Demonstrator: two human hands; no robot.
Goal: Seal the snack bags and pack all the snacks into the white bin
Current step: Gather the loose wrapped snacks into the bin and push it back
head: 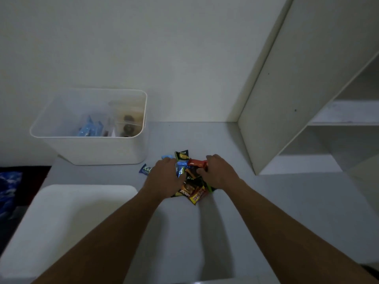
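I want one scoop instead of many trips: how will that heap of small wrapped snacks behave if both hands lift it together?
The snack heap looks loose, so wrappers would probably slide apart. The glossy foil suggests slipperiness. The left hand and right hand flank it, yet the blue packet lies outside and would likely be missed.

One white plastic bin [92, 148], one flat white lid [67, 218], two bare hands — left [164, 177], right [220, 173] — and roughly eight small foil snack packets [189, 188] piled loose; the bin's contents cannot be counted.
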